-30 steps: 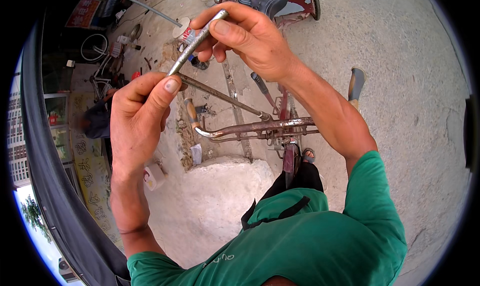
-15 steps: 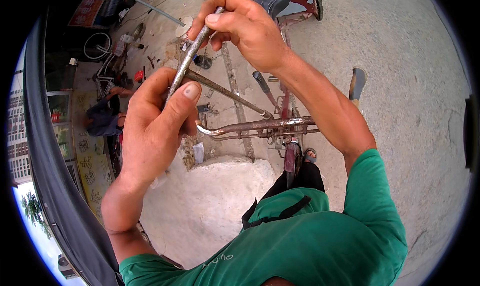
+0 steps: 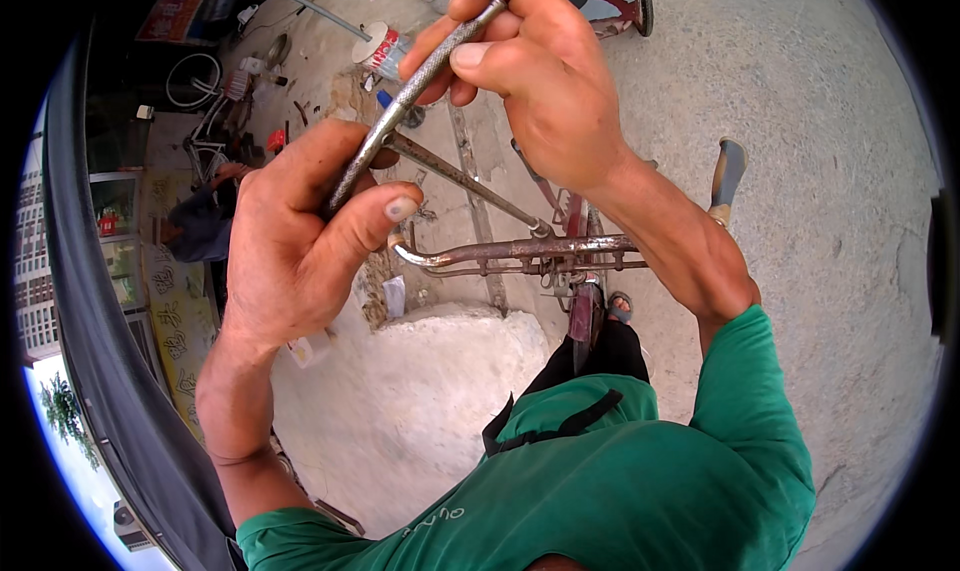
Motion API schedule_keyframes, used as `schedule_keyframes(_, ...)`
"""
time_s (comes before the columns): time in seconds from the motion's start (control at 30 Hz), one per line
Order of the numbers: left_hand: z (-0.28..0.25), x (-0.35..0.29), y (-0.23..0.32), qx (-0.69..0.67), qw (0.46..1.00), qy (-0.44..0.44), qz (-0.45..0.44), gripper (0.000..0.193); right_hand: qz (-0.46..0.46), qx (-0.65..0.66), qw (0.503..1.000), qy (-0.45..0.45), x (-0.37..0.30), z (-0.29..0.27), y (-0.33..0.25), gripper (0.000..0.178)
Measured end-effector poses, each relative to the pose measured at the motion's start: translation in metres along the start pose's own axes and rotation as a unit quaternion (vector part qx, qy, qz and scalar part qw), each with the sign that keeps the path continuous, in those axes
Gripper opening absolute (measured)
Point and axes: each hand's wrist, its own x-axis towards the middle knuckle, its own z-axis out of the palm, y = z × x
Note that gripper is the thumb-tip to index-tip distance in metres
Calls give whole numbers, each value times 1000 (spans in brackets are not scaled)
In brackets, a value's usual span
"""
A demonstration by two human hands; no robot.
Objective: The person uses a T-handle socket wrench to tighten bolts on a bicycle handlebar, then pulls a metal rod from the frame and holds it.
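A worn metal T-handle wrench (image 3: 418,89) with a knurled crossbar spans my two hands. My left hand (image 3: 285,246) is closed around the bar's lower end, its thumb stretched out beside the bar. The upper end is pinched between the thumb and fingers of my right hand (image 3: 565,91). The wrench's long shaft slants down to the middle of a rusty bicycle handlebar (image 3: 490,253), where its tip meets the stem. A dark handlebar grip (image 3: 730,171) shows beyond my right forearm. Below the bar is the bike's dull red front mudguard (image 3: 582,316).
A pole (image 3: 300,9) rises from a round white-and-red base (image 3: 385,51) at the far left. Someone in dark clothes (image 3: 200,221) sits by the shopfront, near a white bicycle (image 3: 205,121). A pale concrete slab (image 3: 430,381) lies left of the front wheel.
The wrench's crossbar has turned a little clockwise. My right hand has shifted right with its upper end, and my left hand slightly left. My left thumb has straightened off the bar.
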Motion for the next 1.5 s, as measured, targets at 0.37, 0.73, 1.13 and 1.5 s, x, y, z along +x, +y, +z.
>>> schedule_keyframes(0.37,-8,12,-16,66,990,11,120,43,-29,30,998,-50,-13,-6,4,36)
schedule_keyframes(0.73,-14,26,-29,105,972,3,210,46,-54,-60,996,-42,-19,-5,-2,37)
schedule_keyframes(1.13,-19,33,-34,144,954,2,262,46,-73,-135,987,-49,-23,-5,-17,38)
schedule_keyframes(1.5,-15,39,-40,153,939,22,308,44,-81,-194,976,-52,-25,-4,-29,39)
